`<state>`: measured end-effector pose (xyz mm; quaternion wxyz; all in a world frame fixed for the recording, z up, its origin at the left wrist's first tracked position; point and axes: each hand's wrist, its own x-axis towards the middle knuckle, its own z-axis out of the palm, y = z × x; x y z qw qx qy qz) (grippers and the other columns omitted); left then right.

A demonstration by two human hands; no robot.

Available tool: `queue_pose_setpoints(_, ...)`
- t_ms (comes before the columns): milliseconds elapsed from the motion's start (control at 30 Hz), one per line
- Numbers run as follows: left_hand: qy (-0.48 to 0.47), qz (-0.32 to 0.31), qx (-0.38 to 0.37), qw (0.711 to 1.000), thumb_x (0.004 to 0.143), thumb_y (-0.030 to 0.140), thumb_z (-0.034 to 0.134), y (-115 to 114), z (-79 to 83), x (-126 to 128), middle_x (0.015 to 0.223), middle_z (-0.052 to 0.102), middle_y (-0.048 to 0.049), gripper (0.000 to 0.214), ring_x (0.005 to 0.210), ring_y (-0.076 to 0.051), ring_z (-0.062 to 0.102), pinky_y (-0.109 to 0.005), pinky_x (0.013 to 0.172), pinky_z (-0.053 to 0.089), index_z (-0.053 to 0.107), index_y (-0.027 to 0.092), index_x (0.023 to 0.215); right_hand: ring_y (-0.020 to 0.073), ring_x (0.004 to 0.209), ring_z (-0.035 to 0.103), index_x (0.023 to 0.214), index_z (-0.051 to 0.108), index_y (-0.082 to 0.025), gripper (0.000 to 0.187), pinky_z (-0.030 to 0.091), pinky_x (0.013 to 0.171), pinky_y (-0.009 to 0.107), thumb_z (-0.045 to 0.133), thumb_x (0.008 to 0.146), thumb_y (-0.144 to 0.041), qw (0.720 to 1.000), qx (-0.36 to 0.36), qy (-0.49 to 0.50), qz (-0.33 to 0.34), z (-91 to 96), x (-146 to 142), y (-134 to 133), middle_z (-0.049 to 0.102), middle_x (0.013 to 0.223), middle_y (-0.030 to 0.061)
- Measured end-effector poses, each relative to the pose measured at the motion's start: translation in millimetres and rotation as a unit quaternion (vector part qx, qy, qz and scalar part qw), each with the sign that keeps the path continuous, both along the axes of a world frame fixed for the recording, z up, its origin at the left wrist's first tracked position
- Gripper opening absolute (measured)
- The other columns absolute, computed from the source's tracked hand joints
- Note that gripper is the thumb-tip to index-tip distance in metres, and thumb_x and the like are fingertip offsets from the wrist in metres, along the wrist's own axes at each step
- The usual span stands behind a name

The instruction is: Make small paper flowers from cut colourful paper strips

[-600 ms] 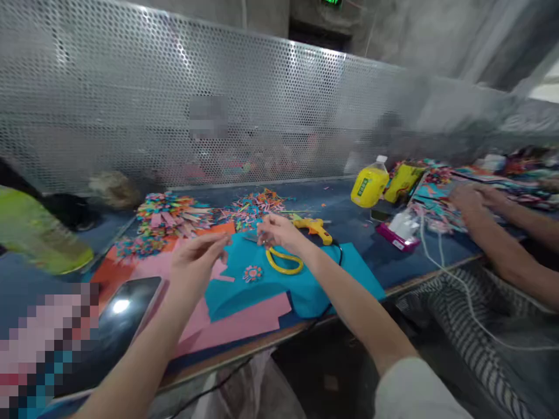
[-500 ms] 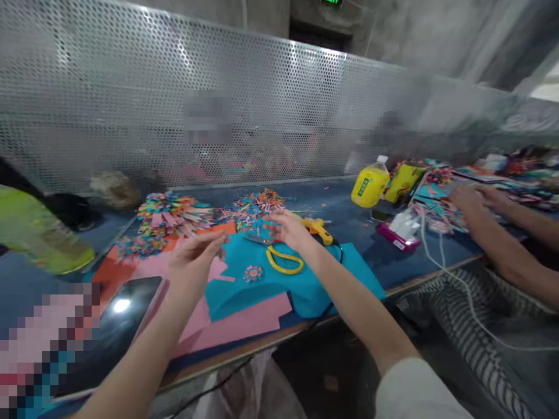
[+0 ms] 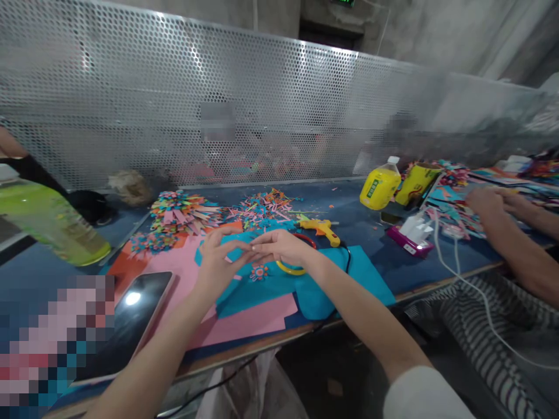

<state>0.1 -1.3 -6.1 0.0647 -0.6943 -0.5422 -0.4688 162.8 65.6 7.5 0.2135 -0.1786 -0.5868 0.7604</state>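
My left hand [image 3: 220, 256] and my right hand [image 3: 282, 247] meet fingertip to fingertip above a blue sheet [image 3: 271, 294]. Both are closed in a pinch; whatever is between the fingers is too small to make out. Just below the fingertips lies a small round flower [image 3: 259, 272] in pink, blue and orange. Scissors with yellow and red handles [image 3: 292, 270] are partly hidden under my right hand. Beyond that hand a yellow glue gun [image 3: 322, 228] rests on its side. Pink sheets [image 3: 257, 317] stick out under the blue one.
A phone [image 3: 135, 314] lies left of my left forearm. Behind are a fringed strip pile [image 3: 186, 212] and loose cut scraps [image 3: 266, 206]. Bottles stand left [image 3: 52, 215] and right [image 3: 379, 186]. A purple-edged power strip [image 3: 410, 240] with a white cable sits near another person's hands [image 3: 489, 203].
My hands have come together from apart, the right moving left and down, off the scissors' blades to over their handles. The view has shifted slightly left.
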Motion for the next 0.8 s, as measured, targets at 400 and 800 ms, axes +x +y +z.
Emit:
queue_pose_setpoints(400,0.040,0.102,-0.012,0.994,0.063,0.041,0.066,-7.1,3.2,14.3,0.100,0.059,-0.0060,0.024,0.099,-0.026,0.049,-0.041,0.086,0.032,0.061,0.021,0.076,0.0177,0.062,0.066,0.081,0.066,-0.010,0.034,0.054,0.063,0.030,0.073,0.057,-0.033,0.992,0.055,-0.111,-0.014,0.5,9.1,5.9,0.068,0.068,0.0063)
queue_pose_setpoints(800,-0.005,0.053,-0.073,0.996,0.068,0.036,0.062,-6.5,1.7,6.4,0.092,0.063,-0.0033,0.027,0.086,-0.021,0.057,-0.033,0.076,0.044,0.055,0.021,0.089,0.0194,0.063,0.066,0.079,0.065,-0.010,0.035,0.054,0.061,0.032,0.070,0.060,-0.039,0.992,0.083,-0.055,-0.077,-4.0,7.5,15.3,0.067,0.075,0.0080)
